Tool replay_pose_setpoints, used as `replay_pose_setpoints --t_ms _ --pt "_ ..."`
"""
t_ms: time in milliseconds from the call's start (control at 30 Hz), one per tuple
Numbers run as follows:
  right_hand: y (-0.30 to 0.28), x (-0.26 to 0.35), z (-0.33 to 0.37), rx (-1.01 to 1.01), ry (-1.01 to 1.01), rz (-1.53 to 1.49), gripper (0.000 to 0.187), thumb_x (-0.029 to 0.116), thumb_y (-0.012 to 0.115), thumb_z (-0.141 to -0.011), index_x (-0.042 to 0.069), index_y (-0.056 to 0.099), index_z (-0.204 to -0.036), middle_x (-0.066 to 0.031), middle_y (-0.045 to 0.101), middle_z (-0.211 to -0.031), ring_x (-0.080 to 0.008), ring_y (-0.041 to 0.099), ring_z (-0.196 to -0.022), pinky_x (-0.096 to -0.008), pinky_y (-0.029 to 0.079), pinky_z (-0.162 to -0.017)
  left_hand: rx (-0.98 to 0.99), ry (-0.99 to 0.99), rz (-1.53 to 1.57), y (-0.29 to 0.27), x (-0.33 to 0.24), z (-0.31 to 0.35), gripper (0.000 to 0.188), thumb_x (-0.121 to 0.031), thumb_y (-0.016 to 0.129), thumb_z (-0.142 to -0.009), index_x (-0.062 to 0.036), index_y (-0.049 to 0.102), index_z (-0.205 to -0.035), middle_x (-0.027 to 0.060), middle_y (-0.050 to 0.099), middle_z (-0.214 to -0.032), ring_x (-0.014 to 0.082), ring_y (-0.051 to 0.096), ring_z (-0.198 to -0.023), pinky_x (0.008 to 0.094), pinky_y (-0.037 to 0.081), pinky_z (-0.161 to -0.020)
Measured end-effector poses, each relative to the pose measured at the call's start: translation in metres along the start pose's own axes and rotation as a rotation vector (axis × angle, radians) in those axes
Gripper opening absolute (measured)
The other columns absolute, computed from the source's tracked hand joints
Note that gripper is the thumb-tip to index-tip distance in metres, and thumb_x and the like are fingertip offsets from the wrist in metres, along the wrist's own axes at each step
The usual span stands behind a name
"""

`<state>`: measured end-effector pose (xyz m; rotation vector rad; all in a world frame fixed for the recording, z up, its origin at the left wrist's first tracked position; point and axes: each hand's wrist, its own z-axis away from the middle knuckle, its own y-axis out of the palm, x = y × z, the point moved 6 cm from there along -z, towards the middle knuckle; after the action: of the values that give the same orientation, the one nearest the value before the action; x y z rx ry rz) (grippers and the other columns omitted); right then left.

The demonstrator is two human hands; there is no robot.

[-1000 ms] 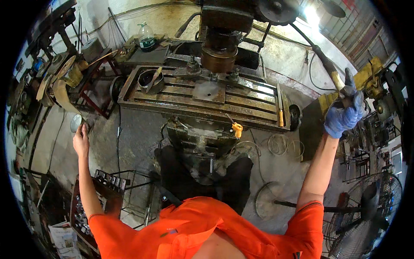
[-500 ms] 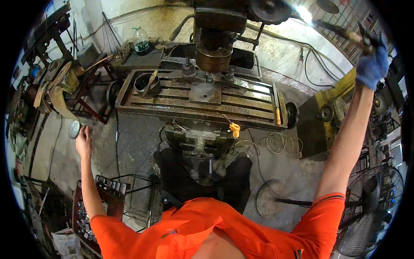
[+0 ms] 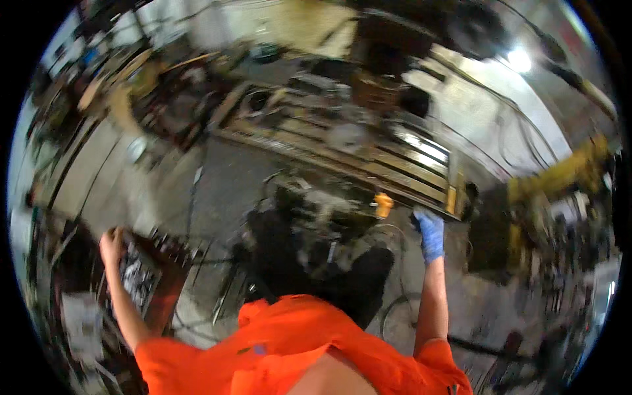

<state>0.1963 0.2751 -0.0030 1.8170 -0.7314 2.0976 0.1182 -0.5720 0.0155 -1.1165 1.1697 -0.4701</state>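
My bare left hand is on the left, over the edge of a red-sided tray of metal parts. Motion smears its fingers, so their grip is unclear. On my right hand is a blue glove. Its fingers are curled in beside the front right corner of the slotted machine table, with a dark patch at the fingertips that I cannot make out. An orange-yellow object, blurred, hangs at the table's front edge, left of the glove. A round pale metal dish shape shows farther off at left.
Above the table is the dark machine head with a brownish round spindle part. A pot stands on the table's left end. A cluttered bench is at far left, a yellow machine at right. Cables lie on the floor.
My view has swung and blurred. The right hand has come down from the upper right machine lever to the table's corner. My left hand has dropped away from the round dish toward the tray.
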Motion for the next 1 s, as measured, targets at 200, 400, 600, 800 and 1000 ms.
replay_pose_setpoints --t_ms 200,400,600,800,1000 --pt "0.069 -0.136 -0.026 0.182 0.410 -0.165 0.029 0.022 0.065 -0.078 0.008 0.060 -0.102 0.0016 0.059 -0.096 -0.0087 0.052 -0.083 -0.0249 0.041 -0.071 0.030 0.013 0.049 -0.007 0.005 0.038 0.033 -0.024 0.059 -0.079 0.0057 0.061 -0.092 0.0146 0.061 -0.067 0.0189 0.059 -0.047 0.0333 0.046 -0.050" --pt "0.074 -0.166 -0.065 0.132 0.226 -0.019 0.017 0.020 0.069 -0.076 0.009 0.059 -0.084 0.0039 0.053 -0.073 -0.0075 0.046 -0.064 -0.0237 0.036 -0.059 0.087 -0.080 0.069 0.003 0.028 0.059 0.038 -0.020 0.065 -0.075 0.0033 0.059 -0.105 0.0145 0.065 -0.074 0.0180 0.060 -0.050 0.0321 0.048 -0.054" --pt "0.088 -0.049 -0.015 -0.140 -0.325 0.005 0.022 0.020 0.070 -0.075 0.004 0.060 -0.087 0.0048 0.047 -0.065 -0.0067 0.037 -0.051 -0.0232 0.029 -0.046 0.254 -0.069 -0.087 0.025 0.032 0.090 0.043 -0.022 0.068 -0.070 -0.0047 0.060 -0.108 0.0169 0.065 -0.086 0.0269 0.063 -0.076 0.0367 0.048 -0.068" --pt "-0.025 -0.064 -0.046 -0.289 -0.246 0.104 0.032 0.021 0.072 -0.073 0.007 0.057 -0.098 0.0038 0.046 -0.066 -0.0065 0.038 -0.046 -0.0220 0.031 -0.040 0.116 0.099 -0.149 0.035 0.008 0.102 0.048 -0.017 0.063 -0.067 -0.0052 0.055 -0.113 0.0166 0.060 -0.105 0.0317 0.056 -0.099 0.0382 0.044 -0.085" --pt "0.049 0.074 0.021 0.151 -0.391 0.337 0.057 0.021 0.072 -0.069 0.003 0.050 -0.118 -0.0065 0.061 -0.098 -0.0165 0.057 -0.085 -0.0307 0.045 -0.076 0.073 0.034 -0.066 0.051 0.072 0.105 0.046 -0.009 0.067 -0.068 0.0015 0.054 -0.111 0.0159 0.064 -0.095 0.0278 0.062 -0.088 0.0352 0.047 -0.077"
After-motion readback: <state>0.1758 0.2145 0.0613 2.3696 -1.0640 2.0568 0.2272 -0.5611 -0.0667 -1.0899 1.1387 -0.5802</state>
